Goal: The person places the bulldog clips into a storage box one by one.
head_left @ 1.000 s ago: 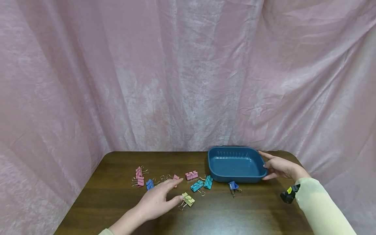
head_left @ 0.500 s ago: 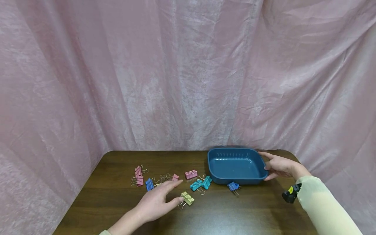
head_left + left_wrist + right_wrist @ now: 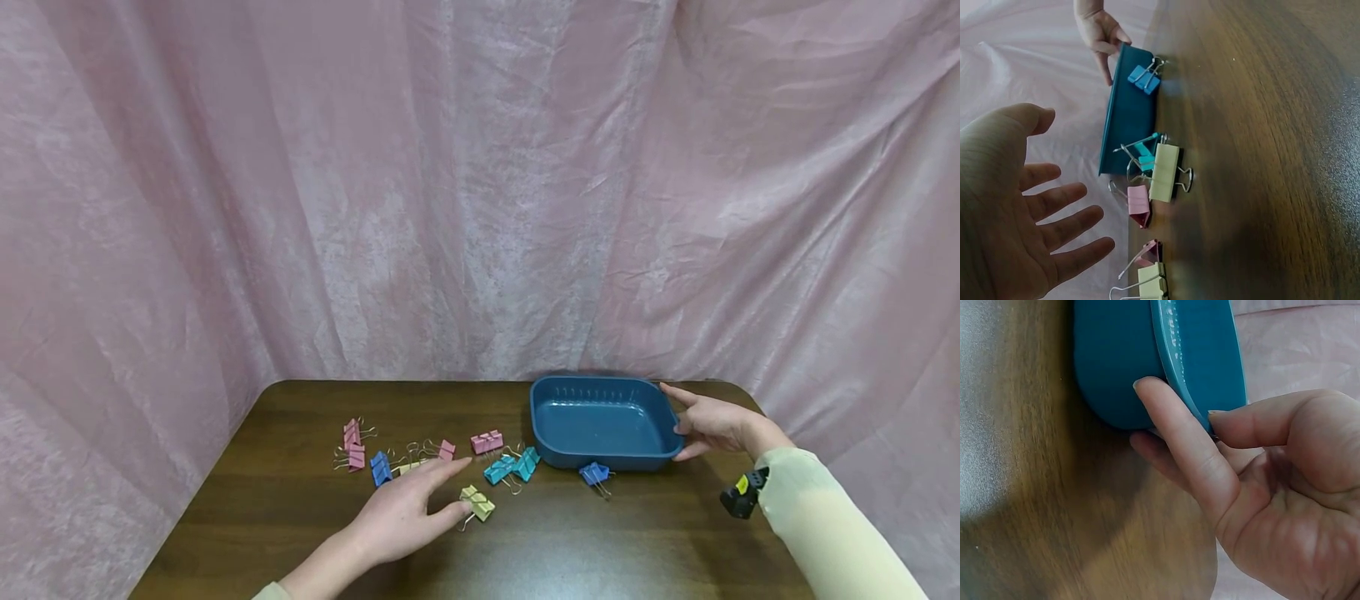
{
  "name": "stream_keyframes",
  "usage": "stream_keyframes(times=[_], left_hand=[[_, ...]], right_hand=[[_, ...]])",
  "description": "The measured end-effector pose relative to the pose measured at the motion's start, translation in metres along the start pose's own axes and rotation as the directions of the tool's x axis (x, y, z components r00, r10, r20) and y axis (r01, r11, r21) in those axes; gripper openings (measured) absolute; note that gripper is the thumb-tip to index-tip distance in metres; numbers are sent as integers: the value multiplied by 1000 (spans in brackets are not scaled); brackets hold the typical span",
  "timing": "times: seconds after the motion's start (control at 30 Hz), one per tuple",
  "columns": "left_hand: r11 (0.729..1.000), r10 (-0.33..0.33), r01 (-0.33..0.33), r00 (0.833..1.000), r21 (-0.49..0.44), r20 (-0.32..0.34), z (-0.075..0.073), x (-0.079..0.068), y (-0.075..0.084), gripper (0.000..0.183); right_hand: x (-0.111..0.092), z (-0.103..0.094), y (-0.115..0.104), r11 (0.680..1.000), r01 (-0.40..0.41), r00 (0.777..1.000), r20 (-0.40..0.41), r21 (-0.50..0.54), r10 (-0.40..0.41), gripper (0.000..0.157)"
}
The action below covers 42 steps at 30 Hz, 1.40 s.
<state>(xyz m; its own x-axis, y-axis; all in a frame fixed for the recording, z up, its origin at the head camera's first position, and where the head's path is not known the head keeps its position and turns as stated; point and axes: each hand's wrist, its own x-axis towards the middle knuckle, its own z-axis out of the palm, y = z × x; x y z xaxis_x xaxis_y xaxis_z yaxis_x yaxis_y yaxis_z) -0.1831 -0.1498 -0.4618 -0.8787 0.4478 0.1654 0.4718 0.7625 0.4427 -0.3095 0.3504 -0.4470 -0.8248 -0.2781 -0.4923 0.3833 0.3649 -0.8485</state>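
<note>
My right hand [image 3: 716, 425] holds the right end of a blue plastic tray [image 3: 607, 460]. In the right wrist view its thumb [image 3: 1247, 425] is at the rim and a finger lies along the outer wall. Bare inside, the tray stands at the back right of the table. Against its front wall lies a blue binder clip [image 3: 595, 474]. With fingers spread, my left hand [image 3: 405, 512] hovers over the table holding nothing. Its thumb overlaps a yellow binder clip [image 3: 477, 503] in the head view, but the left wrist view shows that clip [image 3: 1165, 172] apart from the hand.
Two teal binder clips [image 3: 527, 464] and a pink one [image 3: 487, 442] lie left of the tray. Behind the left hand are another pink clip [image 3: 447, 450] and a partly hidden yellow one [image 3: 408, 468]. Farther left lie a blue clip [image 3: 381, 469] and two pink clips [image 3: 356, 457].
The tray has shifted slightly toward me with the right hand on it, and the blue clip at its front has turned. My left hand stays nearly in place; the head view tilts slightly.
</note>
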Motion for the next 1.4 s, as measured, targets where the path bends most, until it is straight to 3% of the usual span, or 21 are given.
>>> stream_keyframes(times=[0.3,0.6,0.9,1.2,1.4], left_hand=[[999,29,-29,1000,-20,-7,4,4,2,59],[998,-5,3,1000,-60,-26,4,12,6,56],[998,-21,22,1000,-66,6,4,24,11,58],[999,6,-9,996,-39,-91,1,45,7,47],[999,-12,8,995,-38,-100,2,54,4,45]], right_hand=[[5,1,-1,1000,1,999,-42,-9,-1,88],[7,3,-4,1000,-23,999,-47,-15,22,87],[6,2,-3,1000,-21,999,-40,-7,20,88],[8,2,-2,1000,-19,998,-56,-7,18,88],[7,2,-2,1000,-13,999,-39,-14,13,88]])
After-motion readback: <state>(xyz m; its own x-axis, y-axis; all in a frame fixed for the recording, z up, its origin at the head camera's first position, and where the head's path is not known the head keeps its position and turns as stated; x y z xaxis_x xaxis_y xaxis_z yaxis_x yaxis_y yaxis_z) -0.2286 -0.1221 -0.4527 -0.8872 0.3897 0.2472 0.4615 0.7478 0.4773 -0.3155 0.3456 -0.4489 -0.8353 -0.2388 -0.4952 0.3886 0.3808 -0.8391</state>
